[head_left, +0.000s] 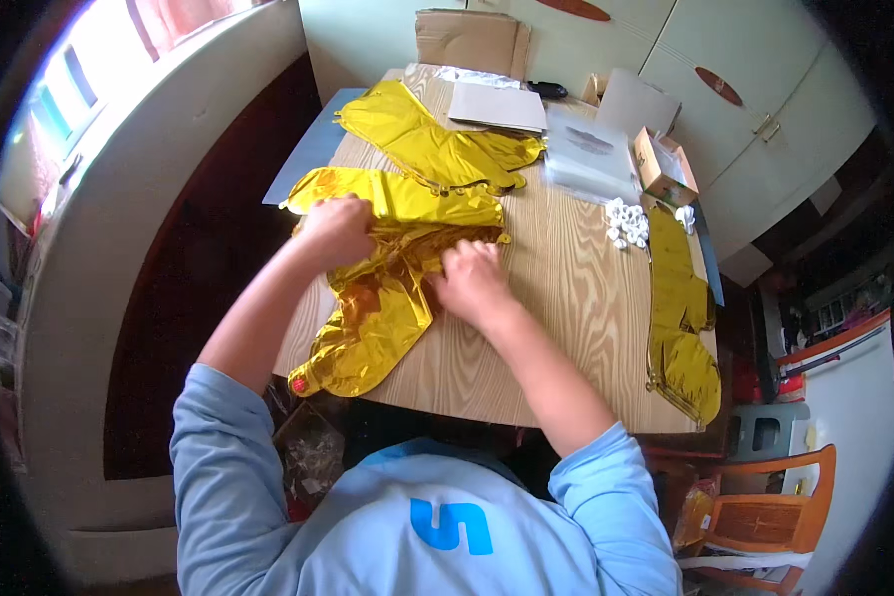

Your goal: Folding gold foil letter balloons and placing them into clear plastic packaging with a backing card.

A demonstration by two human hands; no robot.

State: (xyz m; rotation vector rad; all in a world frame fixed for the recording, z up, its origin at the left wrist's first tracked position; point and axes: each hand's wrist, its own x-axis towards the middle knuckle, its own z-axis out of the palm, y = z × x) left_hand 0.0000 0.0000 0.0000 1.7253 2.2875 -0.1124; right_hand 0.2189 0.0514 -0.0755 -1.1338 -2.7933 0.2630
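Note:
A flat, shiny gold foil balloon lies crumpled on the near left of the table, its lower end reaching the front edge. My left hand is closed, its fingers pressed together on the foil at the upper left. To the right, my right hand is curled on the foil's right side, its fingertips partly hidden. Just beyond my hands, a smooth gold foil piece stretches across; whether it joins the near one I cannot tell. Farther back lies another flat gold foil balloon.
On the wood-grain table, a gold foil balloon lies along the right edge. Near it are white curled bits, an open small box and clear plastic bags. A grey-white flat box sits at the back. A wooden chair stands right.

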